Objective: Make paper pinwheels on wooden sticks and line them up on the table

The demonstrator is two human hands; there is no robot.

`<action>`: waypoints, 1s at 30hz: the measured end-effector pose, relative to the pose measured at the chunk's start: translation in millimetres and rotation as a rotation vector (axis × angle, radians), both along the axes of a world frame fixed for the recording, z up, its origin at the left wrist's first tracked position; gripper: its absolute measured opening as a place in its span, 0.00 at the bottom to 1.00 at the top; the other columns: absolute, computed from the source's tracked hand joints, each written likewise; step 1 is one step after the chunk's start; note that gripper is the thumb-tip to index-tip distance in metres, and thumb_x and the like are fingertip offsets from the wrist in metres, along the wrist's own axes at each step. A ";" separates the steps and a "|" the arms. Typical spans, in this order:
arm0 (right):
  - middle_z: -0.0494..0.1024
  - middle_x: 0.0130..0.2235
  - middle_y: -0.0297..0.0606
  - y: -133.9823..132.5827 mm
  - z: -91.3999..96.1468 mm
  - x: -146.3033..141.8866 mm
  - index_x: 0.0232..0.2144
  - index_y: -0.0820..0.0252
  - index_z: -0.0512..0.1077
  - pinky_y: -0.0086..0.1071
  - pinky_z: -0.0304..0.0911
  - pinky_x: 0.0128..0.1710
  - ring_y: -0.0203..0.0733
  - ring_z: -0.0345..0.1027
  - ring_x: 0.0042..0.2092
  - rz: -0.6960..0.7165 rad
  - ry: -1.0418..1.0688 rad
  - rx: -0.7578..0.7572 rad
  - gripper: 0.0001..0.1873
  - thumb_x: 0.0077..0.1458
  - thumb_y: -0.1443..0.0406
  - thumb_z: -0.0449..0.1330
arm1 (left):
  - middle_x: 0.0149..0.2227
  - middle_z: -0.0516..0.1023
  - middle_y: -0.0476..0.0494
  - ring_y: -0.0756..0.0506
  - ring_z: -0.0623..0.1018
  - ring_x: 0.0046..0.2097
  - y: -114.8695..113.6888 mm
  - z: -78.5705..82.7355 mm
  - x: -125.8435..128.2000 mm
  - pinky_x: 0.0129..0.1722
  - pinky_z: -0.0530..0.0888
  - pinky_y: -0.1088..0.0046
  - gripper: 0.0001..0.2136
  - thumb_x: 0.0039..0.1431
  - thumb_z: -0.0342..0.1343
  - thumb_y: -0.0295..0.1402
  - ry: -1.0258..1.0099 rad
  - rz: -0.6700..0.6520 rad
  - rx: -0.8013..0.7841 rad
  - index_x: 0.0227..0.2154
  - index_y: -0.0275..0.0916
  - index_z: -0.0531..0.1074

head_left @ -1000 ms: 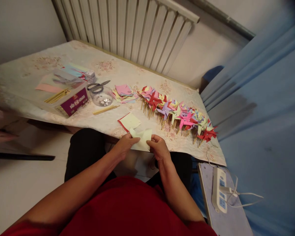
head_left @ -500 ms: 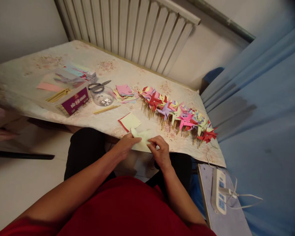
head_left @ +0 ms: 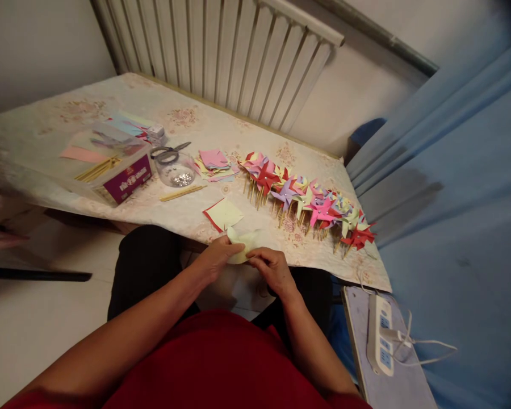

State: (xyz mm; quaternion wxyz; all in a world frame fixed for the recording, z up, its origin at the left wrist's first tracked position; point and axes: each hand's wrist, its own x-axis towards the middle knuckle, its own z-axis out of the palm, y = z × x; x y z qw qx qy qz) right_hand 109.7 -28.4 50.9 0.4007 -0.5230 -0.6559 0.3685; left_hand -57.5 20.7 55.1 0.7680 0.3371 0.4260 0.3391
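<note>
Left hand (head_left: 215, 258): closed, thumb and fingers pinched on the left end of the pale yellow paper piece (head_left: 243, 245).
Right hand (head_left: 273, 268): closed, fingertips pinched on the same sheet at its lower right; the two hands are nearly touching.
Paper position: bent and curled between the hands, at the near edge of the floral-cloth table (head_left: 196, 119), partly over the lap.
12 o'clock of hands: flat red-and-yellow paper square (head_left: 223, 215), just beyond the fingers.
1–2 o'clock: row of coloured paper pinwheels on wooden sticks (head_left: 306, 199), near the right hand.
11 o'clock: loose thin wooden sticks (head_left: 183, 192), a clear round jar of silver pins (head_left: 177, 170), grey-handled scissors (head_left: 168, 151) and a pile of coloured paper squares (head_left: 215, 160).
10 o'clock: purple cardboard box (head_left: 130, 176).
Risk 1 (judgement): the thin sheet could crease off-line or tear where the pinches pull against each other.
Risk 2 (judgement): with no table under part of it, a slipped grip would drop the sheet to the lap or floor.
Risk 3 (judgement): a wide right-hand move could knock the pinwheel row.
</note>
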 end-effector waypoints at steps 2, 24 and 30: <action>0.75 0.26 0.31 -0.2 -0.9 -3.3 0.32 0.55 0.78 0.28 0.59 0.26 0.36 0.65 0.25 -0.037 0.060 -0.099 0.07 0.56 0.61 0.61 | 0.25 0.77 0.48 0.49 0.73 0.26 0.6 -2.4 1.1 0.28 0.67 0.75 0.10 0.40 0.62 0.33 0.007 0.008 0.034 0.28 0.35 0.75; 0.69 0.18 0.26 -1.3 -2.6 -30.8 0.23 0.58 0.67 0.25 0.42 0.17 0.28 0.52 0.15 -0.338 0.486 -0.332 0.14 0.49 0.55 0.62 | 0.28 0.77 0.48 0.49 0.73 0.29 -5.0 -8.5 6.7 0.31 0.67 0.74 0.14 0.42 0.61 0.34 0.009 0.070 0.088 0.34 0.34 0.75; 0.70 0.17 0.25 0.8 -6.1 -33.6 0.25 0.57 0.66 0.25 0.42 0.16 0.29 0.53 0.14 -0.419 0.497 -0.344 0.13 0.44 0.57 0.64 | 0.26 0.75 0.49 0.49 0.72 0.29 -6.4 -6.0 9.1 0.31 0.67 0.74 0.10 0.42 0.60 0.33 0.028 0.062 0.086 0.30 0.36 0.75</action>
